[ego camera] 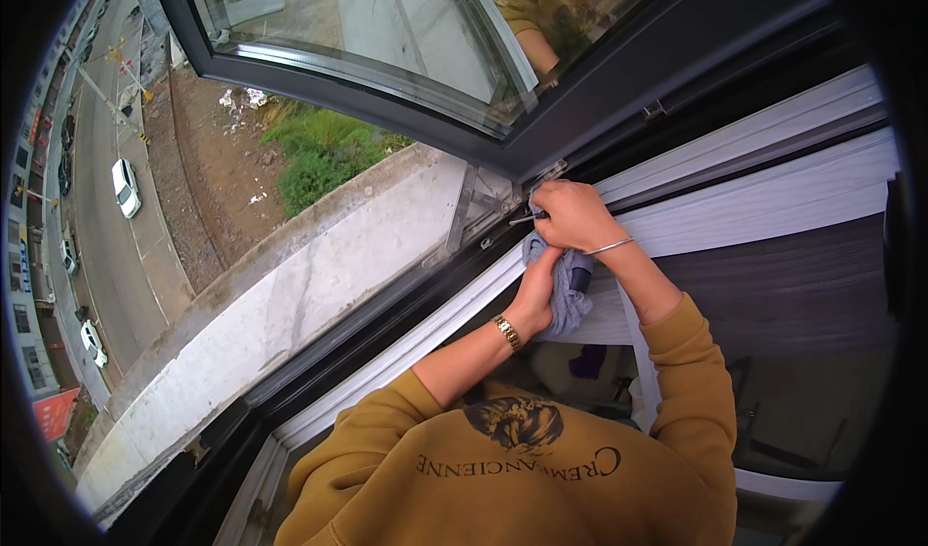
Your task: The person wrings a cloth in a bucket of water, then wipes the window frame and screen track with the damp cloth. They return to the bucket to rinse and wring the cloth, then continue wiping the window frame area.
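Observation:
My right hand (578, 216), with a silver bangle at its wrist, is closed around a slim tool (528, 218) with a metal shaft and a dark collar. It looks like a small screwdriver; its handle is hidden in my fist. Part of a grey cloth (569, 307) also shows at these fingers. Just below, my left hand (535, 292) grips the bunched cloth, thumb on top. A dark band crosses the cloth. Both hands are over the black window frame (478, 252), beside the metal hinge arm (462, 209) of the open sash (500, 151).
Outside the frame runs a concrete ledge (312, 285) with a long drop to a road (119, 205) and green shrubs (319, 154). White ribbed trim (761, 183) lies to the right. A metal catch (654, 110) sits on the sash side.

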Available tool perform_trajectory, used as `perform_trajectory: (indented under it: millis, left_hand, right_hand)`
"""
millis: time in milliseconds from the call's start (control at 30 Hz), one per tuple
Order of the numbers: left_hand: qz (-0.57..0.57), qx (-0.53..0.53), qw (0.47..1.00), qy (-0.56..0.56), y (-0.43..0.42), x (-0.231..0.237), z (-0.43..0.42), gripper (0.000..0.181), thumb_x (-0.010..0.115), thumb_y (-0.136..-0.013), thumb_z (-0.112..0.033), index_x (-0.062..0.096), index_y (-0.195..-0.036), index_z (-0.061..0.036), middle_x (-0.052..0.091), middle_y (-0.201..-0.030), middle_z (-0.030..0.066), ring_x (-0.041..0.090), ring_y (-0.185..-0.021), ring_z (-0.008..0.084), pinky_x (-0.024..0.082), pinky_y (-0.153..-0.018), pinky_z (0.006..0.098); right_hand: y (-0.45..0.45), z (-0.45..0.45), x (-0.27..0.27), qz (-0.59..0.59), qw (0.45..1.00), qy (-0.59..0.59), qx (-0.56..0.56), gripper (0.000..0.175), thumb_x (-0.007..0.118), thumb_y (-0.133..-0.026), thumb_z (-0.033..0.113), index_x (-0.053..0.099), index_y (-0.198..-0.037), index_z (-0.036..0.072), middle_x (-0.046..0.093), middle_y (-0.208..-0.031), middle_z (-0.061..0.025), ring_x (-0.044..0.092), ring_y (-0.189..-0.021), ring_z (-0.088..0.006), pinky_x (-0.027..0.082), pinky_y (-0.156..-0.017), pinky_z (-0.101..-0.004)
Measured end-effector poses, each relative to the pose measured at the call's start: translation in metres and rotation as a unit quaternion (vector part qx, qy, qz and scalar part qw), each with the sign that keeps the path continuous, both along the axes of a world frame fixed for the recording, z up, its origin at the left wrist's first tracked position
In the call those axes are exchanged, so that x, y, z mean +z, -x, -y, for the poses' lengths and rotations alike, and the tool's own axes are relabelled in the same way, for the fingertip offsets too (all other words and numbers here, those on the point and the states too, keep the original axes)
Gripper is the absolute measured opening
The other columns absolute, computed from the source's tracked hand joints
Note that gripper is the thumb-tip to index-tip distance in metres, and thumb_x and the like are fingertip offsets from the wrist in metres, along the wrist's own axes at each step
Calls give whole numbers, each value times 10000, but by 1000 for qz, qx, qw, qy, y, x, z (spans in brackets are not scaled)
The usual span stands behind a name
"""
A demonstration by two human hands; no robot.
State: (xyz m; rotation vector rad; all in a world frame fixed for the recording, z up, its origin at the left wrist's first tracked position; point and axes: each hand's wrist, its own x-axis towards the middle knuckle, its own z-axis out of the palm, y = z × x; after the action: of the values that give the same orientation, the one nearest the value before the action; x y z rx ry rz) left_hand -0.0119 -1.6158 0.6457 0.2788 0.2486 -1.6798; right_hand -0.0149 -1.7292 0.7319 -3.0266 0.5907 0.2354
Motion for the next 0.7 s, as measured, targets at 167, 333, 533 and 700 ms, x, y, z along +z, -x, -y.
perform_trajectory:
  millis: [167,333,533,700]
  left_hand:
    - [-13,24,1000,-7,5,0,-7,300,519,-956,-281,587,-1147,-61,668,-1010,33,651,-824,143,545,-668,319]
    - [-41,31,999,-14,-2,9,-13,349,515,-967,-321,577,-1186,-57,663,-1079,47,646,-934,165,530,-802,331]
    - [-44,19,999,-4,-7,8,-13,352,501,-965,-359,593,-1187,-101,666,-1101,56,644,-987,206,523,-872,402]
    - [-54,1,999,-2,-8,8,-11,366,498,-965,-367,591,-1195,-98,666,-1108,51,644,-985,203,518,-881,396]
  right_hand:
    - [8,1,-1,68,993,-93,-8,195,618,-721,189,691,-846,58,658,-859,-123,643,-810,-319,522,-716,-415]
    - [16,-1,16,203,972,-111,-32,226,683,-797,274,654,-877,64,674,-805,-108,652,-724,-291,512,-637,-387]
    - [10,-5,61,98,994,1,-42,205,675,-826,236,594,-953,97,610,-735,-75,627,-698,-265,479,-599,-378]
    - [14,11,45,105,989,61,84,74,642,-795,170,636,-836,110,599,-793,-33,610,-784,-248,485,-678,-375]
